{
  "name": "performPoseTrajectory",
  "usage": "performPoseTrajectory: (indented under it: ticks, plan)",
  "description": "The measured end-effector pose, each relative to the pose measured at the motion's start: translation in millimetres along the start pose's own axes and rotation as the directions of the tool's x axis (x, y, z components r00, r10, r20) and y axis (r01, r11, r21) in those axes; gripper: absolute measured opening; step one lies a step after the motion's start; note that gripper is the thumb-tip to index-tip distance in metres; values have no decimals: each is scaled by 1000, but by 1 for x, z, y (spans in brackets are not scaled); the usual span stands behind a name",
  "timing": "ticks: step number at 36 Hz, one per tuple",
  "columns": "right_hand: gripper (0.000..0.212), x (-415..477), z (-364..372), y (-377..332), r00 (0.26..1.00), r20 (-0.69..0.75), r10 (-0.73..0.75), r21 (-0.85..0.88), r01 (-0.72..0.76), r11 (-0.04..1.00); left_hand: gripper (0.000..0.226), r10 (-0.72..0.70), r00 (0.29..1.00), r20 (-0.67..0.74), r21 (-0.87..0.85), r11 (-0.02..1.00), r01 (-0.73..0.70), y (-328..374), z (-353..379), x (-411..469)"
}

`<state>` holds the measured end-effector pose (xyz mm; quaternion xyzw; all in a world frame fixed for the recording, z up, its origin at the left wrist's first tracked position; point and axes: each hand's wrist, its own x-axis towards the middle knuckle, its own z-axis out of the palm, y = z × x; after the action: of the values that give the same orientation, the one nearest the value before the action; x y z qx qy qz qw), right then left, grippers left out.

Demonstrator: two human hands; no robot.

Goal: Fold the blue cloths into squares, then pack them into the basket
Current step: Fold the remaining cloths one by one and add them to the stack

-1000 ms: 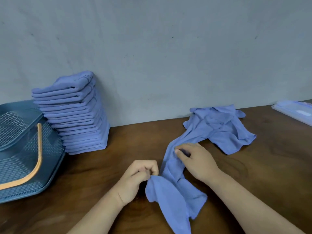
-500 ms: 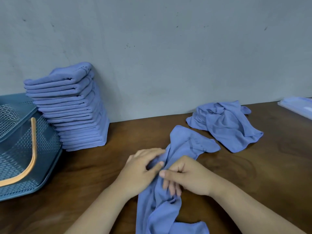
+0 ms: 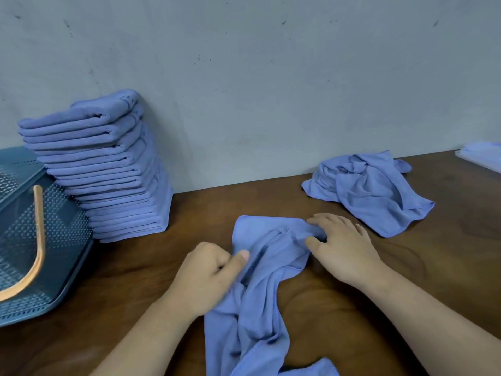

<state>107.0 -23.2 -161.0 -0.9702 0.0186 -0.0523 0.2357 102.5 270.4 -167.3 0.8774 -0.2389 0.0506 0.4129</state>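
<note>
- The left hand (image 3: 208, 272) had its fingers curled under and its thumb laid across the left edge of a blue cloth (image 3: 260, 294), gripping the fabric there.
- The right hand (image 3: 343, 248) lay with fingers stretched out nearly flat, pressing down the cloth's far right corner. Its thumb was tucked against a bunched fold, and I could not tell whether it also pinched the cloth.
- That cloth was unfolded and rumpled. Its far end lay spread between the two hands, and the rest ran in twisted folds towards the person and out of the bottom of the view.
- It lay on a dark wooden table (image 3: 141, 280), near the front and about midway across.
- Further back on the right, well apart from the hands, a crumpled blue cloth (image 3: 371, 191) sat in a loose heap close to the grey wall (image 3: 271, 77).
- On the left, a tall stack of folded blue cloths (image 3: 103, 169) stood against the wall, leaning a little.
- Just beside the stack, at the left edge, was a dark blue perforated basket (image 3: 62, 234) with an orange handle (image 3: 39, 240) lying down inside it.
- At the far right edge a pale blue flat thing (image 3: 485, 156) rested on the table, too blurred to name.
</note>
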Motion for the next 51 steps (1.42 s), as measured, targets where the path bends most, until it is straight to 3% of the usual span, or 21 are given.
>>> performPoseTrajectory:
  ticks: [2,5,6,7,9,12,14,17,19,21,24,27,29,31,34,37,40,44,47,49,51]
  plan:
    - [35,-1,0,1,999,4,-55,4,55,999,60,-57,988,-142,-124,992,39,-1,-2,3]
    - [13,-1,3,1,994,-41,-106,40,108,993,28,-99,950,-297,158,976,151,-1,0,11]
    - [7,-2,3,0,991,-62,-121,101,127,987,30,-162,953,-254,264,937,230,-1,1,13]
    - [5,-2,3,-2,989,-64,-132,189,142,972,48,-234,956,-179,337,898,283,-3,3,14]
    - [9,-4,-1,-8,990,-19,-141,410,137,902,68,-297,955,-20,404,871,280,-5,5,16]
    - [20,-5,-8,-14,995,22,-92,688,52,724,58,-255,959,128,382,905,190,-6,5,18]
    - [21,-4,-11,-15,999,46,-9,844,-34,535,49,-253,955,154,390,904,176,-5,5,18]
    - [29,-1,-13,-12,989,147,36,955,-151,254,47,-280,953,115,413,886,211,-5,8,17]
    - [27,3,-13,-9,980,181,87,970,-192,148,50,-312,949,50,447,856,258,-5,9,18]
    - [26,9,-13,-6,966,168,196,976,-191,107,54,-381,922,-67,483,796,364,-5,6,19]
    - [42,15,-10,-1,943,104,316,963,-174,204,61,-495,850,-179,428,739,520,-8,2,22]
    - [43,15,-4,2,962,35,269,918,-138,371,59,-489,827,-277,288,779,558,-15,2,23]
    - [39,13,-1,3,975,-49,216,790,-94,605,54,-426,821,-379,184,835,519,-16,0,21]
    - [34,9,1,3,987,-134,94,593,4,805,40,-283,857,-430,187,901,391,-14,0,19]
    - [35,3,7,3,983,-140,-118,343,161,925,22,-205,922,-329,312,898,311,-9,3,18]
    - [47,1,11,5,977,41,-209,13,208,978,38,-234,964,-125,424,866,265,-13,5,18]
    - [54,6,10,10,978,135,-159,-136,177,975,52,-252,968,-7,487,844,224,-21,-10,19]
    - [53,20,10,16,993,92,-76,-155,90,984,46,-297,952,-68,447,844,295,-39,-34,19]
    - [50,20,13,20,993,-42,-114,-145,107,984,40,-276,952,-135,335,891,306,-51,-34,19]
    - [40,18,11,21,974,-124,-188,-55,183,982,34,-219,953,-207,265,926,270,-55,-34,18]
    - [33,14,7,18,972,-110,-207,74,216,974,29,-189,935,-302,249,931,268,-54,-37,18]
